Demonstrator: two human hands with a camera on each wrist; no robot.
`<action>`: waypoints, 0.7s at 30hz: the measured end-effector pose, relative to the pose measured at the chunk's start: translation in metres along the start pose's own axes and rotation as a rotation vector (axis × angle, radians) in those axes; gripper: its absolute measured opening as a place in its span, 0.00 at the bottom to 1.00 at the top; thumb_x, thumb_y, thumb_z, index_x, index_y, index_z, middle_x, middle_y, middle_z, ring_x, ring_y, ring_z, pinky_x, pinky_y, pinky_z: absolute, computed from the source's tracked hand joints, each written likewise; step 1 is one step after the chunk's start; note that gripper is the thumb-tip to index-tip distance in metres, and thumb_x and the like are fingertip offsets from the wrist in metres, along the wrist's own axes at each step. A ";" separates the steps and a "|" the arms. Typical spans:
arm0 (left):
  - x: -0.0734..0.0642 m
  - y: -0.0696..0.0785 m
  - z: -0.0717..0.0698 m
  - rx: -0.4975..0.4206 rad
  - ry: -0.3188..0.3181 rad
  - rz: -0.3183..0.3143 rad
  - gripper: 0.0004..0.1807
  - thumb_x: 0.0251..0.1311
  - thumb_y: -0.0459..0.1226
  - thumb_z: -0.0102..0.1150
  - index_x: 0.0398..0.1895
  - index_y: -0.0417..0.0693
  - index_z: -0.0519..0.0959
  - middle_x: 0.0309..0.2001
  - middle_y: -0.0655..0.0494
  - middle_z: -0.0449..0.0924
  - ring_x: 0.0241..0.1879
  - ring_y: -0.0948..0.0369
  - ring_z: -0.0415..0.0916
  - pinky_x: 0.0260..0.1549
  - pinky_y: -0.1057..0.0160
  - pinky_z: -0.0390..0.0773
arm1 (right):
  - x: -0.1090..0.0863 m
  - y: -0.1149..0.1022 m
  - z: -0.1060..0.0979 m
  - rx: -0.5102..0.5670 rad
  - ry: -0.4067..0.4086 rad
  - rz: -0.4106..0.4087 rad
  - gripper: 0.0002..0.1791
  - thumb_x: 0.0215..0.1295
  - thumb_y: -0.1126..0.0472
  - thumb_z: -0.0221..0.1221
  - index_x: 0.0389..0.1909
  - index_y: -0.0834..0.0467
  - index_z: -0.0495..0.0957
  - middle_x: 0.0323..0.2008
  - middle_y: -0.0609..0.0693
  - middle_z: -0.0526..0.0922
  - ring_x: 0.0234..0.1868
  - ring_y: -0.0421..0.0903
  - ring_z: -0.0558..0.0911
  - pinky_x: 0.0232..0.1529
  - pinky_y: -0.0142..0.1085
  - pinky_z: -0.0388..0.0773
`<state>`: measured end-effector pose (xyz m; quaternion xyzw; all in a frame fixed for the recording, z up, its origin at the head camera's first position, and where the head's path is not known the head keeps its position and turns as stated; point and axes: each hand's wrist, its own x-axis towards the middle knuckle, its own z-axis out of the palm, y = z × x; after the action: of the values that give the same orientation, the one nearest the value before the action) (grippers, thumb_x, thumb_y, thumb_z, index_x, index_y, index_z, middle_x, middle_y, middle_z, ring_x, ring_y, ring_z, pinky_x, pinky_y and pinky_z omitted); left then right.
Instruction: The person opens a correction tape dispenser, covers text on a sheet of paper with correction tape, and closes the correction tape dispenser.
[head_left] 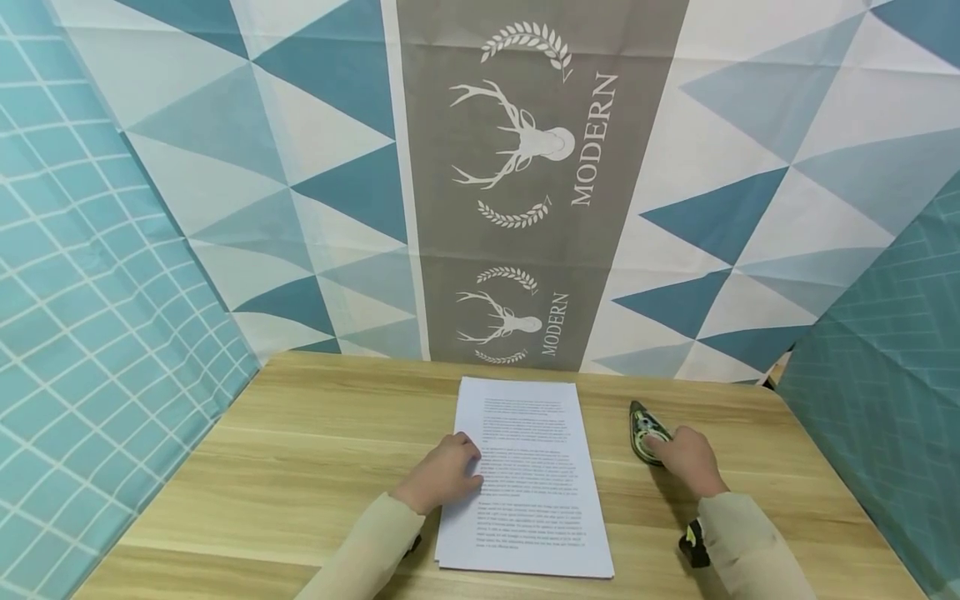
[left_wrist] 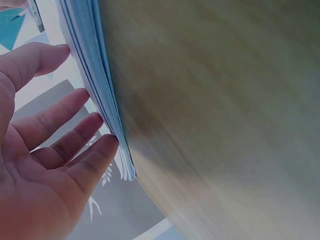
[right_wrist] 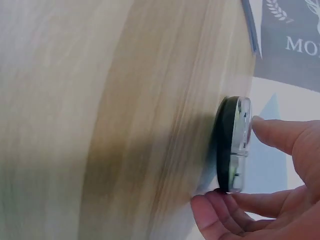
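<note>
A thick stack of printed paper (head_left: 528, 475) lies on the wooden table in front of me, its layered left edge showing as a pale blue-white band of sheets (left_wrist: 92, 60) in the left wrist view. My left hand (head_left: 446, 475) rests at that edge, loosely bent fingers and thumb over the top sheet's margin. To the right of the stack is a correction tape dispenser (head_left: 647, 433), pointed at its far end, with a dark underside and a clear top. My right hand (head_left: 688, 458) pinches its near end, thumb on the clear face and fingers at the lower rim (right_wrist: 230, 191).
The wooden table (head_left: 337, 417) runs back to a patterned cloth (head_left: 517, 208) with deer heads and triangles. Blue-green cloths (head_left: 75, 292) hang along both sides. A dark band (head_left: 693, 546) sits at the right wrist.
</note>
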<state>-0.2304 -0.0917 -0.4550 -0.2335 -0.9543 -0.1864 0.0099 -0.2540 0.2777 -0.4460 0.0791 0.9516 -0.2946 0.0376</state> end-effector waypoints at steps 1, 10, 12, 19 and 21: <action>0.000 0.000 0.000 0.000 0.001 0.000 0.17 0.50 0.38 0.65 0.39 0.32 0.79 0.39 0.48 0.76 0.40 0.54 0.73 0.44 0.58 0.75 | 0.000 0.000 0.000 0.016 -0.004 0.005 0.29 0.63 0.50 0.54 0.39 0.78 0.70 0.34 0.71 0.75 0.31 0.57 0.75 0.29 0.43 0.72; 0.001 -0.001 0.001 0.007 -0.002 0.003 0.17 0.50 0.38 0.64 0.39 0.33 0.79 0.39 0.48 0.75 0.40 0.55 0.73 0.44 0.58 0.75 | 0.003 0.001 0.001 0.170 0.006 0.062 0.34 0.60 0.49 0.57 0.49 0.78 0.67 0.39 0.70 0.75 0.36 0.54 0.74 0.29 0.36 0.72; 0.001 -0.002 0.002 0.013 -0.002 0.002 0.17 0.51 0.39 0.64 0.39 0.33 0.79 0.39 0.48 0.75 0.40 0.55 0.74 0.44 0.58 0.75 | 0.003 0.000 0.002 0.219 -0.002 0.076 0.37 0.60 0.49 0.57 0.55 0.79 0.62 0.45 0.72 0.71 0.40 0.56 0.74 0.32 0.36 0.73; 0.002 -0.003 0.004 0.019 -0.007 -0.015 0.18 0.51 0.39 0.65 0.40 0.34 0.80 0.40 0.48 0.76 0.41 0.55 0.74 0.45 0.57 0.75 | 0.007 -0.002 0.010 0.352 0.002 0.084 0.36 0.62 0.56 0.55 0.59 0.79 0.56 0.50 0.74 0.66 0.46 0.59 0.73 0.36 0.36 0.75; 0.002 -0.003 0.005 0.016 -0.008 -0.017 0.18 0.51 0.39 0.64 0.40 0.34 0.80 0.40 0.48 0.76 0.41 0.55 0.74 0.45 0.57 0.75 | 0.008 -0.002 0.013 0.378 0.004 0.091 0.36 0.62 0.57 0.54 0.60 0.79 0.54 0.51 0.74 0.66 0.46 0.59 0.74 0.36 0.36 0.75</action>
<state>-0.2336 -0.0918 -0.4604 -0.2261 -0.9577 -0.1777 0.0064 -0.2623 0.2703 -0.4565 0.1281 0.8749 -0.4659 0.0336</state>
